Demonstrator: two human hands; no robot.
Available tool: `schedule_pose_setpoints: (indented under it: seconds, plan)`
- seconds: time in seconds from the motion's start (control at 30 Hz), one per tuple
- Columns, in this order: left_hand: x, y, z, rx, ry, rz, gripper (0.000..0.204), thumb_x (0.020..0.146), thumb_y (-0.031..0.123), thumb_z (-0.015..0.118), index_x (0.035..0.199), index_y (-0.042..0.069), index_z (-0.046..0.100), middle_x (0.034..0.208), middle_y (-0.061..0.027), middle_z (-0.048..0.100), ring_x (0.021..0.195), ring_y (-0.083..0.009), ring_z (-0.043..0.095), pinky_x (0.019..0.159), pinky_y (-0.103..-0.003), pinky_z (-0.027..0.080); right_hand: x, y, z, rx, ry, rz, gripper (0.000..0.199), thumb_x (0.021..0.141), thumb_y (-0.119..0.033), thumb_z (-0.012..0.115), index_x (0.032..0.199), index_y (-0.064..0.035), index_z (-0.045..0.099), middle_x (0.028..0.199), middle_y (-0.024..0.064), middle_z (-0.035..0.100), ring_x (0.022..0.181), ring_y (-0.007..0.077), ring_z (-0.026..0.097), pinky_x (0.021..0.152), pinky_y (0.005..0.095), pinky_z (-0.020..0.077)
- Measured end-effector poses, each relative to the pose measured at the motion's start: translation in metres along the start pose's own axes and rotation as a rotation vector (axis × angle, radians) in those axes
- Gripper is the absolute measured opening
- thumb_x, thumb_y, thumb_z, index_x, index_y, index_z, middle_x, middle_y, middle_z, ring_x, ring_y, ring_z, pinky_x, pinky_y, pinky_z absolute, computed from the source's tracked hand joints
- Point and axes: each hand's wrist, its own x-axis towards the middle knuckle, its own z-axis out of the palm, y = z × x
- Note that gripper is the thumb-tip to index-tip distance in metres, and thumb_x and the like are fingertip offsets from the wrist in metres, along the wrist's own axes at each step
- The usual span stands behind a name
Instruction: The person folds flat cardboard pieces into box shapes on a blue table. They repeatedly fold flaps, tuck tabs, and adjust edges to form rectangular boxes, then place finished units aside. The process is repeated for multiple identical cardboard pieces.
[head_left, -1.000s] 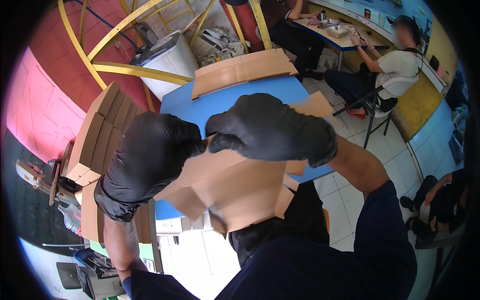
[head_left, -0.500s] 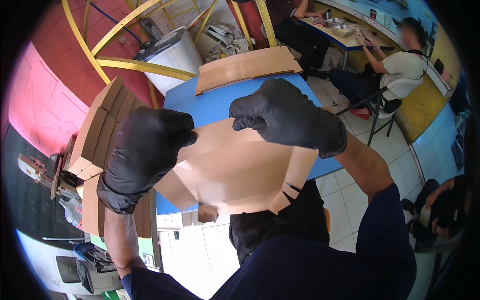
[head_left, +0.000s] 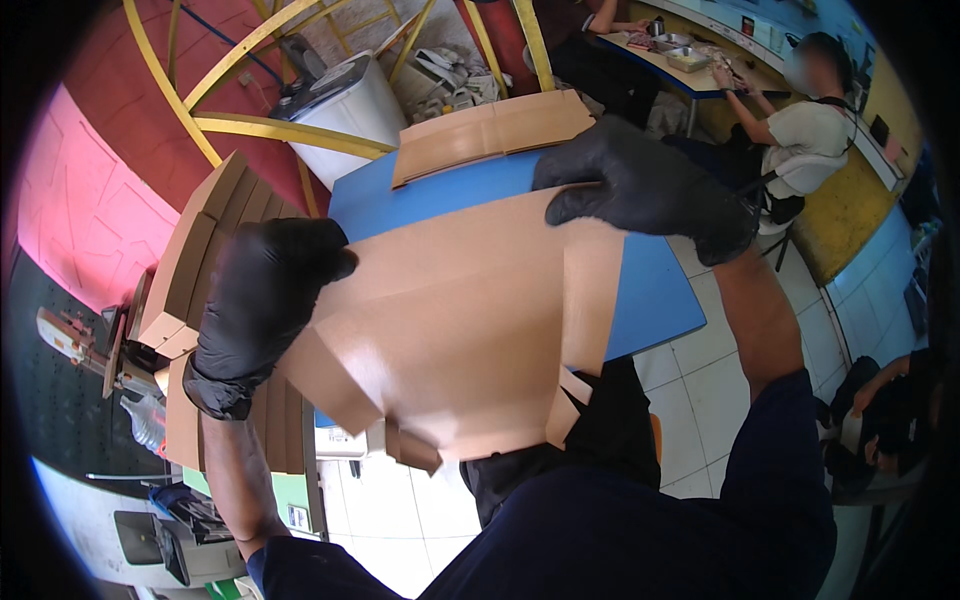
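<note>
Between my two black-gloved hands hangs a partly folded brown cardboard box blank (head_left: 460, 310), tilted above the blue table (head_left: 655, 305). My left hand (head_left: 270, 295) is closed on its far left corner. At the far right corner, my right hand (head_left: 645, 185) pinches the edge between thumb and fingers. The side panels bend up from the base, and small cut tabs (head_left: 568, 400) stick out at the near right corner. A second tab (head_left: 412, 447) hangs at the near left. Another flat brown cardboard piece (head_left: 490, 132) lies at the table's far edge.
Folded brown boxes (head_left: 205, 250) are stacked on my left. Behind the table stand a yellow metal frame (head_left: 290, 130) and a white washing machine (head_left: 345, 120). To the far right a seated person (head_left: 800, 135) works at another table (head_left: 640, 60), with someone else beside it.
My right hand has moved right and slightly away, to the blank's far right corner. My left hand has shifted slightly left. The blank's far edge now shows more widely between them.
</note>
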Motion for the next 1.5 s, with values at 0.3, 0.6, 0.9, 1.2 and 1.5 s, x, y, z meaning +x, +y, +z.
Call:
schedule_pose_setpoints:
  seconds: [0.3, 0.6, 0.9, 1.2, 1.5]
  plan:
    - [0.003, -0.052, -0.016, -0.103, -0.031, -0.123, 0.021, 0.093, 0.014, 0.073, 0.105, -0.003, 0.074, 0.086, -0.008, 0.074, 0.08, -0.0106, 0.065, 0.077, -0.028, 0.052, 0.014, 0.024, -0.029, 0.113, 0.201, 0.047, 0.044, 0.09, -0.016, 0.077, 0.13, -0.0019, 0.067, 0.117, 0.0107, 0.074, 0.105, 0.0205, 0.069, 0.093, 0.032, 0.054]
    - [-0.078, -0.252, 0.074, 0.01, 0.393, -0.333, 0.033, 0.101, 0.026, 0.065, 0.114, -0.003, 0.073, 0.095, -0.0091, 0.073, 0.09, -0.0167, 0.065, 0.086, -0.033, 0.052, -0.06, 0.079, 0.014, 0.22, 0.395, 0.059, 0.055, 0.091, -0.023, 0.079, 0.141, -0.0123, 0.061, 0.144, 0.005, 0.061, 0.132, 0.0182, 0.057, 0.105, 0.0375, 0.0499]
    - [-0.198, -0.227, 0.21, -0.023, 0.225, -0.838, 0.027, 0.099, 0.022, 0.069, 0.119, 0.004, 0.072, 0.118, -0.0152, 0.073, 0.107, -0.0257, 0.067, 0.093, -0.04, 0.052, -0.207, 0.071, 0.138, 0.193, -0.126, 0.62, 0.075, 0.074, -0.023, 0.09, 0.142, -0.0173, 0.06, 0.156, 0.012, 0.048, 0.145, 0.0323, 0.044, 0.118, 0.0462, 0.0392]
    - [-0.075, 0.021, 0.306, -0.464, -0.001, 0.075, 0.038, 0.085, 0.015, 0.077, 0.122, 0.009, 0.071, 0.124, -0.015, 0.07, 0.121, -0.0338, 0.064, 0.102, -0.043, 0.051, -0.247, 0.046, 0.197, -0.074, 0.256, 0.65, 0.022, 0.087, -0.003, 0.071, 0.107, -0.0112, 0.076, 0.134, 0.012, 0.06, 0.122, 0.0291, 0.06, 0.094, 0.0399, 0.0519]
    - [-0.033, 0.044, 0.335, -0.612, -0.227, 0.055, 0.018, 0.083, 0.013, 0.074, 0.099, 0.006, 0.078, 0.105, -0.013, 0.076, 0.098, -0.0318, 0.072, 0.09, -0.04, 0.055, -0.239, 0.058, 0.229, 0.08, 0.661, 0.882, 0.021, 0.094, 0.005, 0.062, 0.113, -0.001, 0.069, 0.113, 0.0085, 0.063, 0.094, 0.0188, 0.064, 0.083, 0.0327, 0.0512]
